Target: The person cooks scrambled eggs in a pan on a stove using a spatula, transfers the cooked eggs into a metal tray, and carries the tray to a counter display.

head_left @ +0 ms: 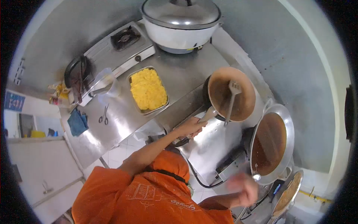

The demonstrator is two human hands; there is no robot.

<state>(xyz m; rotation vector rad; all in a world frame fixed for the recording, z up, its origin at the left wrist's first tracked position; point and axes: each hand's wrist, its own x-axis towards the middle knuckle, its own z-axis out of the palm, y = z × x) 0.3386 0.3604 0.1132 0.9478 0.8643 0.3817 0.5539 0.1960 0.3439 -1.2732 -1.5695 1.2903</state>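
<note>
Head view, sole camera. Left hand (192, 127) closed around the pale handle (209, 114) of a round, tan-lined pan (246, 98); fingers wrapped, no gap seen. Pan bowl lies beyond the fist, up and to the right, its floor coated brown. Slotted grey metal turner (234, 89) rests inside, blade toward the far right of the bowl, stem crossing the near rim; neither hand touches it.

Right hand (244, 191) blurred, near the close edge of a wide silver metal wok (290, 136) containing brown liquid (270, 143). Whether its fingers are spread or gripping anything: cannot tell. Small round shiny metal piece (256, 177) sits at the wok rim, just beside that hand; contact not resolved.

Step in hand, by judgement: controlling the pan by its handle while the right hand works at the wok side. Next move, if the pan is to be shifted, calls for a firm left wrist and a level bowl, since the loose turner could slide.

Left of the pan, well apart from both hands: rectangular metal tray (143, 112) heaped with soft-looking yellow food (148, 89).
</note>
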